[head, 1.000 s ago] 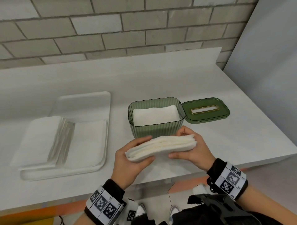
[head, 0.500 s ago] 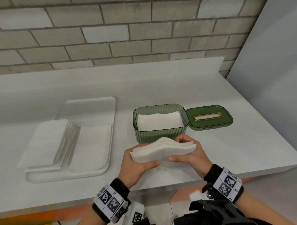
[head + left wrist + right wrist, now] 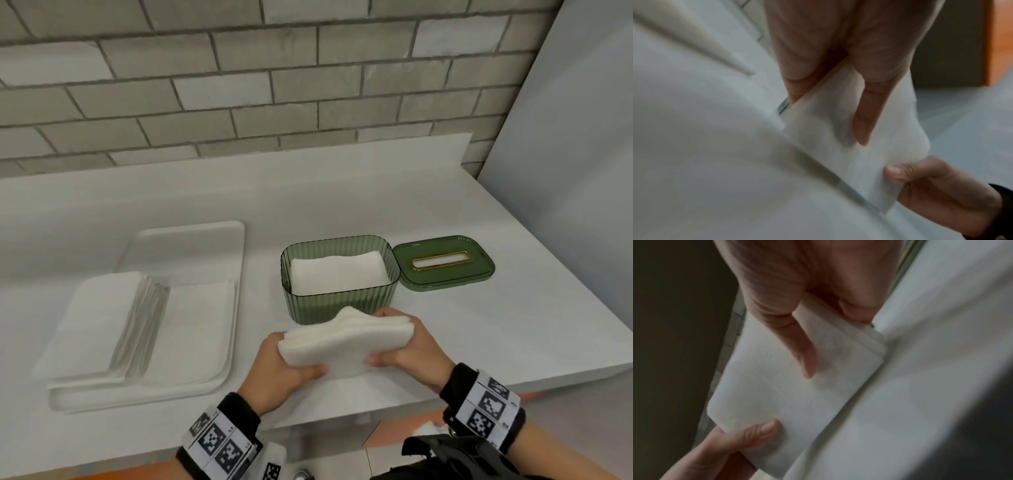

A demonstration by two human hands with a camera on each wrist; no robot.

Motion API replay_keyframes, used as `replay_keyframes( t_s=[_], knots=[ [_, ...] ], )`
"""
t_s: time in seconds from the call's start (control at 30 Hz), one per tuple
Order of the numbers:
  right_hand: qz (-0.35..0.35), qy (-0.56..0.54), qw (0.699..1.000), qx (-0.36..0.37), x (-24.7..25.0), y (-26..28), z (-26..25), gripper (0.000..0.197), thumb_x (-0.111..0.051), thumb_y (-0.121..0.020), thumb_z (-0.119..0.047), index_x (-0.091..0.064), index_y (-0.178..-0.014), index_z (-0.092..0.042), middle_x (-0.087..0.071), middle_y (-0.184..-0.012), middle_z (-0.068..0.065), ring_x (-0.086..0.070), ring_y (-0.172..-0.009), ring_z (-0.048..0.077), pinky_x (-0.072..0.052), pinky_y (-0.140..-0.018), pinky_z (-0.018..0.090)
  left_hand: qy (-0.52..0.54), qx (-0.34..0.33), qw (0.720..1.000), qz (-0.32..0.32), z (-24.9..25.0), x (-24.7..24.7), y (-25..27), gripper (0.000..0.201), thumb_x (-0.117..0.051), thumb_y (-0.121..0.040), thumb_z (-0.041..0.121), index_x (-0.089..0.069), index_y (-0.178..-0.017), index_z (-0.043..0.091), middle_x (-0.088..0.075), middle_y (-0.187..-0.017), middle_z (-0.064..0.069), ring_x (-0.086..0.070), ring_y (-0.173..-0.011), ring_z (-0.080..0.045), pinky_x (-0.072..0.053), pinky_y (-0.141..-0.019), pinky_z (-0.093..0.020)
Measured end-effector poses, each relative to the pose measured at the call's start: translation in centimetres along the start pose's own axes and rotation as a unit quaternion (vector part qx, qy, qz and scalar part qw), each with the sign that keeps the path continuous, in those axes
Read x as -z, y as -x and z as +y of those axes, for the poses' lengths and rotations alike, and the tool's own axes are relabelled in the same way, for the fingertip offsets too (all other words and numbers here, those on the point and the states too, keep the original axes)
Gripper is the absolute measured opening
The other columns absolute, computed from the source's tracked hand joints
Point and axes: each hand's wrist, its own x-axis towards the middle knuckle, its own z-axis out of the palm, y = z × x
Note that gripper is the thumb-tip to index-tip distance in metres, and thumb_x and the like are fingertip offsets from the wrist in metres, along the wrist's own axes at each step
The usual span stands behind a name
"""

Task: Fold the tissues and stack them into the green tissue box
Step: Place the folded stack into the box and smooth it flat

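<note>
Both hands, left hand and right hand, pinch folded tissue stack near counter's front edge; loose pinch could fan layers before green tissue box.

A long white counter runs along a gray brick wall. A white tray sits on its left part. The green tissue box stands near the middle, with no lid on. The green lid lies flat just right of the box.
</note>
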Motion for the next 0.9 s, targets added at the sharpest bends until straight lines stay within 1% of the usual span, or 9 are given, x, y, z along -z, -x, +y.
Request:
replay_keyframes(
  t_s=[0.1,0.27,0.4,0.47,0.53,0.63,0.7,0.77,0.9],
  knots=[
    [0.039,-0.039,0.998,0.037,0.7,-0.9,-3.6,0.055,-0.082,-0.056,0.015,-0.06,-0.104,-0.003,-0.072,-0.092,0.003,-0.069,-0.083,0.013,-0.056,-0.068,0.023,0.009,-0.041,0.999,0.011,4.4,1.3,-1.7,0.042,-0.084,-0.067,-0.001,-0.071,-0.106,0.007,-0.076,-0.101,-0.002,-0.072,-0.093,-0.015,-0.058,-0.079,-0.027],
    [0.093,-0.04,0.989,0.112,2.3,-5.2,-8.8,0.055,-0.075,-0.073,-0.008,-0.056,-0.125,-0.008,-0.067,-0.121,0.009,-0.066,-0.109,0.021,-0.055,-0.089,0.036,0.075,-0.077,0.99,0.093,9.0,1.6,-6.1,0.056,-0.07,-0.083,0.001,-0.043,-0.132,0.007,-0.067,-0.119,-0.009,-0.068,-0.104,-0.018,-0.056,-0.089,-0.033],
    [0.132,0.096,0.981,0.105,2.8,-8.2,-8.3,0.058,-0.066,-0.088,-0.012,-0.037,-0.138,-0.021,-0.067,-0.115,0.011,-0.066,-0.102,0.025,-0.056,-0.084,0.038,0.028,-0.058,0.987,0.147,8.2,0.8,-8.8,0.072,-0.064,-0.09,0.002,-0.019,-0.141,0.024,-0.065,-0.104,-0.007,-0.065,-0.094,-0.023,-0.054,-0.091,-0.042],
    [0.125,0.151,0.975,0.107,2.7,-8.3,-7.5,0.069,-0.063,-0.09,-0.009,-0.023,-0.143,-0.028,-0.07,-0.101,0.008,-0.068,-0.089,0.02,-0.055,-0.075,0.026,-0.055,-0.081,0.985,0.14,7.8,0.8,-9.2,0.079,-0.063,-0.088,-0.001,-0.015,-0.145,0.023,-0.055,-0.098,0.009,-0.06,-0.092,-0.018,-0.05,-0.09,-0.024],
    [0.122,0.214,0.963,0.109,2.6,-8.0,-7.2,0.073,-0.061,-0.09,-0.008,-0.018,-0.143,-0.032,-0.07,-0.088,0.01,-0.067,-0.079,0.021,-0.048,-0.064,0.017,-0.135,-0.084,0.979,0.13,7.9,0.7,-9.2,0.078,-0.063,-0.088,-0.002,-0.015,-0.147,0.019,-0.04,-0.087,0.018,-0.05,-0.082,-0.011,-0.04,-0.069,0.001],
    [0.116,0.312,0.939,0.091,2.2,-7.9,-7.4,0.069,-0.06,-0.09,-0.009,-0.02,-0.141,-0.032,-0.059,-0.071,0.013,-0.059,-0.066,0.028,-0.041,-0.056,0.021,-0.211,-0.074,0.968,0.114,7.8,0.7,-9.4,0.076,-0.063,-0.089,0.002,-0.017,-0.146,0.022,-0.04,-0.071,0.007,-0.048,-0.066,-0.014,-0.04,-0.057,-0.007],
    [0.103,0.358,0.926,0.066,1.8,-8.2,-7.7,0.063,-0.057,-0.091,-0.008,-0.023,-0.14,-0.027,-0.051,-0.068,0.005,-0.053,-0.062,0.021,-0.041,-0.056,0.025,-0.26,-0.054,0.959,0.101,7.6,0.2,-9.7,0.071,-0.062,-0.089,0.004,-0.02,-0.143,0.024,-0.048,-0.072,-0.002,-0.052,-0.064,-0.017,-0.041,-0.06,-0.02],
    [0.086,0.413,0.905,0.047,1.3,-8.2,-8.3,0.057,-0.055,-0.091,-0.009,-0.026,-0.139,-0.023,-0.051,-0.074,0.004,-0.053,-0.07,0.02,-0.044,-0.062,0.03,-0.315,-0.027,0.944,0.091,8.0,-0.4,-9.6,0.059,-0.061,-0.091,0.008,-0.028,-0.139,0.018,-0.054,-0.085,-0.01,-0.058,-0.076,-0.026,-0.042,-0.067,-0.028],
    [0.115,0.563,0.815,0.075,1.0,-7.6,-10.1,0.044,-0.06,-0.087,-0.013,-0.043,-0.127,-0.018,-0.053,-0.108,0.009,-0.054,-0.091,0.024,-0.049,-0.074,0.034,-0.514,-0.059,0.849,0.113,9.0,-0.4,-9.1,0.04,-0.063,-0.092,0.02,-0.048,-0.126,0.008,-0.049,-0.12,-0.014,-0.049,-0.112,-0.03,-0.046,-0.085,-0.033]
  ],
)
